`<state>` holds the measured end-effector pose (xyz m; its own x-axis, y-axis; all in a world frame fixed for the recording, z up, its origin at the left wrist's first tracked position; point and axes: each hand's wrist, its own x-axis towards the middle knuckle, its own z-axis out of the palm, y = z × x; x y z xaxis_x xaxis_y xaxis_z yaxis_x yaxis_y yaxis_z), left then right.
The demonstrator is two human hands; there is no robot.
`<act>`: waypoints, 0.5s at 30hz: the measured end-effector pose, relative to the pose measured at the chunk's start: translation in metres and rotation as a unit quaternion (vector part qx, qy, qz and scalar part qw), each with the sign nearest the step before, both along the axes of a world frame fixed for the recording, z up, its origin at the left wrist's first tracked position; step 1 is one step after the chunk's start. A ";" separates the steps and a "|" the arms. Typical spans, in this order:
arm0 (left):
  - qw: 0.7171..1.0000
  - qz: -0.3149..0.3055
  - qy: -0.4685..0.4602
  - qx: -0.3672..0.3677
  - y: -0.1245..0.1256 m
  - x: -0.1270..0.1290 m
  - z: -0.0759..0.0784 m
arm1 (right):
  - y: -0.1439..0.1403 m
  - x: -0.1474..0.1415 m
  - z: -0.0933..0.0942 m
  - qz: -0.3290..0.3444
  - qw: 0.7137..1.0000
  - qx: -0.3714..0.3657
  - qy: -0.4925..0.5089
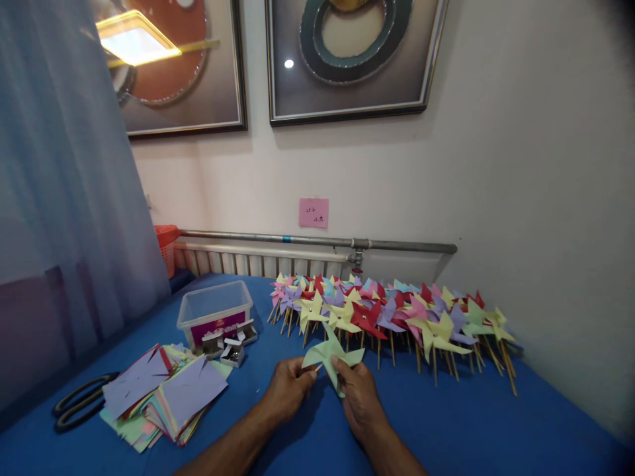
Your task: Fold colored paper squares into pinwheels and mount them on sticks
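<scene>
A pale green paper pinwheel (327,352) is held above the blue table at the near middle. My right hand (361,391) is closed on it, with the thumb pressed at its centre. On the left, my left hand (290,390) pinches what looks like a thin wooden stick (317,368) beside the pinwheel's left blade. Most of that stick is hidden by the fingers. Just beyond my hands lie rows of finished pinwheels (367,317) on wooden sticks, in yellow, red, purple, pink, blue and green.
Stacks of cut coloured paper (193,390) lie at the left, next to black-handled scissors (79,403). Behind them stand a clear plastic tub (213,305) and small open boxes (233,352) of metal pins. A radiator (258,259) and pipe run along the wall; a curtain (74,165) hangs left.
</scene>
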<state>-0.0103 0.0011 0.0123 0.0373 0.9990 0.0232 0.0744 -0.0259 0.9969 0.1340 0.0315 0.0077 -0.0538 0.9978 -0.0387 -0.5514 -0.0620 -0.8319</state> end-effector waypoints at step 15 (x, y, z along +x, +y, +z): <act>0.993 -0.002 0.116 -0.002 0.003 -0.009 -0.008 | 0.015 0.019 0.003 -0.074 0.993 0.042 -0.078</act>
<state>-0.0193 0.0044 0.0046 0.0460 0.9989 0.0093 0.3023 -0.0228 0.9529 0.1531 0.0466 0.0111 0.0944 0.9943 0.0496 -0.4131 0.0845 -0.9068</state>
